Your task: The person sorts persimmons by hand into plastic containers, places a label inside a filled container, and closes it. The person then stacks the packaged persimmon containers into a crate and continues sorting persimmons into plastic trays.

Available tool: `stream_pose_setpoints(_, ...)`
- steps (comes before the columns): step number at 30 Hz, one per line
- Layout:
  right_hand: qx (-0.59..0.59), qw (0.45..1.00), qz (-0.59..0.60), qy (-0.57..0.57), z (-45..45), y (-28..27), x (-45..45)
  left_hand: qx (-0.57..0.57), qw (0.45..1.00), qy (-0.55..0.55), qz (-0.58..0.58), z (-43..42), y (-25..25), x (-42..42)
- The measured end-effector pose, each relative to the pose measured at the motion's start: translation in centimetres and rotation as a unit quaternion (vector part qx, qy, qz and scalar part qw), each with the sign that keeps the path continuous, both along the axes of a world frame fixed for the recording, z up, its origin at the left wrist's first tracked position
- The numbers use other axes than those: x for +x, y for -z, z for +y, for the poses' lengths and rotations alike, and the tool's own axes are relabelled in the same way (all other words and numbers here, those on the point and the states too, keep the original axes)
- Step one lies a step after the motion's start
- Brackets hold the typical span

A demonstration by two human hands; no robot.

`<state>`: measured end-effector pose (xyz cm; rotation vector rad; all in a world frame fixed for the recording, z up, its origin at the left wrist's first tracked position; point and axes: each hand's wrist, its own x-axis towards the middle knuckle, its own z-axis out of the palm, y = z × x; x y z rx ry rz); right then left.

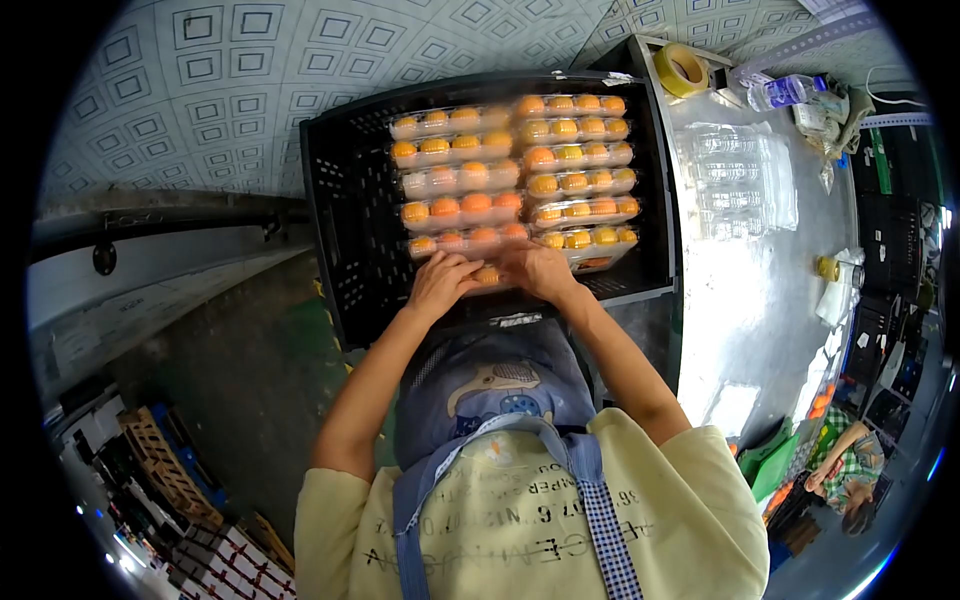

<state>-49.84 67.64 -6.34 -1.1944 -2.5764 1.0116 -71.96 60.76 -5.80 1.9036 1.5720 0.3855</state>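
Clear plastic packs of orange fruit [475, 207] stand in two columns inside a black crate [655, 200]. My left hand [441, 284] is at the near end of the left column, its fingers bent on the edge of a pack [488, 276]. Across that same pack, my right hand [535, 268] has its fingers closed at the other end, beside the nearest pack of the right column [590, 240]. The fingertips of my right hand are partly blurred.
Right of the crate, a metal table [735, 300] bears stacked empty clear trays [735, 180], a tape roll [680, 70] and a bottle [785, 93]. A patterned wall [230, 100] rises behind the crate. Another person [845, 460] is at the far right.
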Motion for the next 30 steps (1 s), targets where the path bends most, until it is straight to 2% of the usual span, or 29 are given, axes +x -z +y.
stream_pose_setpoints(2,-0.015,1.0,-0.027,0.001,0.6,0.7,-0.3,0.014,0.999,-0.019,0.022,0.1,0.4,0.3)
stream_pose_setpoints(6,0.034,0.999,-0.016,0.018,0.9,0.6,-0.6,0.001,0.997,-0.06,0.052,0.1,0.8,0.7)
stream_pose_setpoints(9,0.055,0.998,-0.008,0.028,0.7,1.3,-0.4,0.094,0.989,-0.099,0.052,-0.6,-0.9,0.7)
stream_pose_setpoints(12,0.095,0.995,-0.001,0.039,0.0,0.1,0.0,0.108,0.976,-0.187,0.014,-1.7,-2.8,-0.9)
stream_pose_setpoints(14,0.137,0.989,0.013,0.058,-0.4,-1.6,-0.7,0.131,0.962,-0.235,0.043,-2.8,-4.3,-2.8)
stream_pose_setpoints(16,0.182,0.983,-0.006,0.03,-0.5,-2.6,-1.8,0.156,0.949,-0.262,0.076,-3.9,-4.9,-4.1)
stream_pose_setpoints(18,0.2,0.979,-0.033,0.018,-0.5,-2.4,-2.8,0.119,0.953,-0.267,0.082,-4.9,-5.0,-4.7)
stream_pose_setpoints(23,0.22,0.968,-0.123,0.003,-0.5,-2.2,-4.2,0.084,0.983,-0.092,0.135,-3.4,-6.2,-3.1)
stream_pose_setpoints(26,0.174,0.979,-0.103,-0.032,-0.9,-3.0,-3.6,0.067,0.99,0.005,0.122,-1.5,-4.8,-2.2)
stream_pose_setpoints(30,0.191,0.979,-0.055,-0.054,-2.0,-2.5,-2.8,-0.01,0.993,0.038,0.109,-1.3,-2.5,-1.7)
